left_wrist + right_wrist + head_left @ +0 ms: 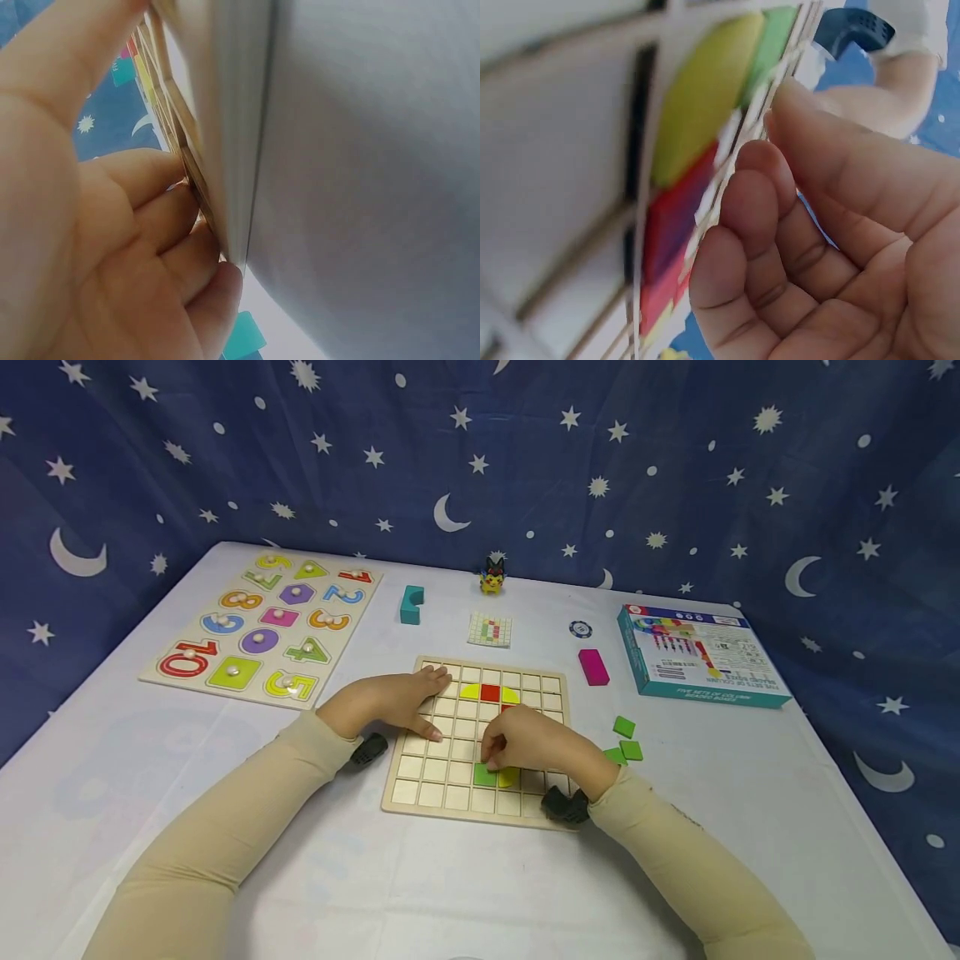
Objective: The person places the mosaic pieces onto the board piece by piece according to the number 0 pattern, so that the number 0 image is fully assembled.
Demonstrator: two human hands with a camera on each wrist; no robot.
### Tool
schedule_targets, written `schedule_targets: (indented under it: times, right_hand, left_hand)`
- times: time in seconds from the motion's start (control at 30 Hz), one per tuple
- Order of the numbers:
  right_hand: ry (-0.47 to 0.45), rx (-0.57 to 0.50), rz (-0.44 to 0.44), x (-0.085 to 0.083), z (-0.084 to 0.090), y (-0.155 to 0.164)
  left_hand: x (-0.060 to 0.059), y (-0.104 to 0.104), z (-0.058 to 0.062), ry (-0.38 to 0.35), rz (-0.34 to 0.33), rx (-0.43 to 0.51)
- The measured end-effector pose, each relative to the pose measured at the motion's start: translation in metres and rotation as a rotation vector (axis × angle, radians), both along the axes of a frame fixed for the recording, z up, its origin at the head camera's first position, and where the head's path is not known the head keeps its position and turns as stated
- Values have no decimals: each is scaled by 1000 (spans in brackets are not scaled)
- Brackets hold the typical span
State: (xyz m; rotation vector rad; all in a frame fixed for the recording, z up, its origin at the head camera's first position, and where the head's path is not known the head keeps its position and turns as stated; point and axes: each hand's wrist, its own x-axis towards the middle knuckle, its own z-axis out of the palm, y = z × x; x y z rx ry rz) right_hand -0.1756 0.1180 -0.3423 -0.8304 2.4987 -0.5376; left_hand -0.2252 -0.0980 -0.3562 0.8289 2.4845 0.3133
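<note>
My left hand (405, 700) rests with spread fingers on the left side of a wooden grid board (417, 819). In the left wrist view, its fingertips lie along the board's edge. My right hand (536, 739) is over the board with bent fingers, thumb tip right at a green square tile (484, 774) in a lower cell. The index fingertip is hidden behind the thumb, and I cannot tell whether it pinches anything. Beside the green tile lies a yellow tile (709, 97), then red tiles (671, 225). Farther up are a red square (490, 693) and yellow rounded pieces (470, 692).
Several loose green tiles (632, 750) lie right of the board. Behind it are a pattern card (490, 631), a teal block (411, 605), a toy figure (492, 577), a chip (581, 629) and a magenta block (593, 667). A number puzzle (171, 670) lies left, a box (708, 656) right.
</note>
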Motion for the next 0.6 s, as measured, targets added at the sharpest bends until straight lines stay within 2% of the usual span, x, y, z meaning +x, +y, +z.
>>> schedule_targets:
  times: [0.27, 0.6]
  right_hand:
    - [-9, -10, -98, -3, 7, 34]
    - [-31, 46, -176, 2, 9, 91]
  left_hand:
    - [-1, 1, -1, -3, -1, -9]
    - [-1, 0, -1, -9, 2, 4]
